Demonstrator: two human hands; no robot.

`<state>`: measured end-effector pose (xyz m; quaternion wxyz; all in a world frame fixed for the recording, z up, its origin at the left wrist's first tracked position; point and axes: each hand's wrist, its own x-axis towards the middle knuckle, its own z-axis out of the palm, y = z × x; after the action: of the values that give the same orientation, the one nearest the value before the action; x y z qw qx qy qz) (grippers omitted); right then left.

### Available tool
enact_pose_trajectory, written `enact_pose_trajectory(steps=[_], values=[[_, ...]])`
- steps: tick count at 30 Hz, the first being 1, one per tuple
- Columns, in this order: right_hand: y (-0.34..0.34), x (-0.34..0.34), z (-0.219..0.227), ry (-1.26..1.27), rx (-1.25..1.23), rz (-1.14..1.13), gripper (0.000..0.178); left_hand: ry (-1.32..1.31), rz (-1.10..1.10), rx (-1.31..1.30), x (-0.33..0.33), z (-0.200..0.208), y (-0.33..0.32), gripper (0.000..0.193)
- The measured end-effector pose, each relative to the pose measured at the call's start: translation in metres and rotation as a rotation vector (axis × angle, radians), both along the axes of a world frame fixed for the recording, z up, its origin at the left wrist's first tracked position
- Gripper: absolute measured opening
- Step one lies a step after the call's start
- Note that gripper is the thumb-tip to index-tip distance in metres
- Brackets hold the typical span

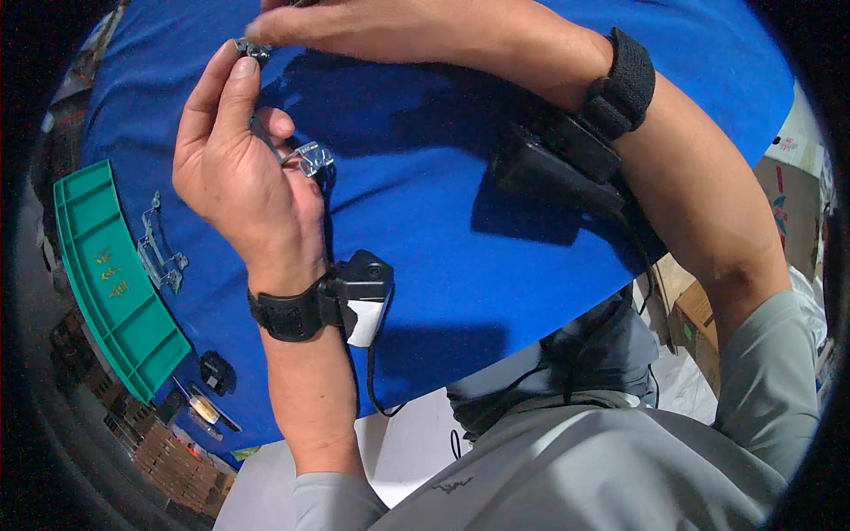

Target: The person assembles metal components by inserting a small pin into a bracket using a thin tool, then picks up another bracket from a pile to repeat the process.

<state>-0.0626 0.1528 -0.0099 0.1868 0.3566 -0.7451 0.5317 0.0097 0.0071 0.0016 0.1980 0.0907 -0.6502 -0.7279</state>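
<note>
My left hand (243, 150) is closed around a thin metal bracket. One end of the bracket (251, 50) is pinched between thumb and forefinger near the top edge of the view. The other end sticks out below the curled fingers, shiny and bent. My right hand (288, 25) reaches across from the right, its fingers bent right beside the pinched end. The upper edge cuts part of it off, and a small dark thing shows by the fingers, too little to name. A similar loose metal bracket (161, 252) lies on the blue cloth, left of my left wrist.
A green plastic tray (137, 341) with ribs holds several small brass-coloured pieces. Nearer me are a small black part (215, 372) and a yellowish-handled tool (205, 409). Blue cloth (425, 292) covers the table. Cardboard boxes (695, 314) stand beyond its right edge. Both wrists carry strapped black devices with cables.
</note>
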Motion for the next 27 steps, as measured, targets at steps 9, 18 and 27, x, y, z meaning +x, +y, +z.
enact_pose_trajectory(steps=[9, 18, 27], values=[[-0.002, -0.013, -0.005, -0.029, 0.120, 0.016, 0.024, -0.035, -0.025, -0.080, 0.002, -0.002, -0.004, 0.019], [-0.004, -0.011, -0.005, -0.067, 0.088, 0.050, 0.025, 0.003, -0.015, -0.025, -0.002, -0.001, -0.003, 0.018], [-0.005, -0.010, -0.004, -0.025, 0.059, 0.012, 0.025, 0.044, -0.058, 0.005, -0.004, -0.003, -0.005, 0.019]])
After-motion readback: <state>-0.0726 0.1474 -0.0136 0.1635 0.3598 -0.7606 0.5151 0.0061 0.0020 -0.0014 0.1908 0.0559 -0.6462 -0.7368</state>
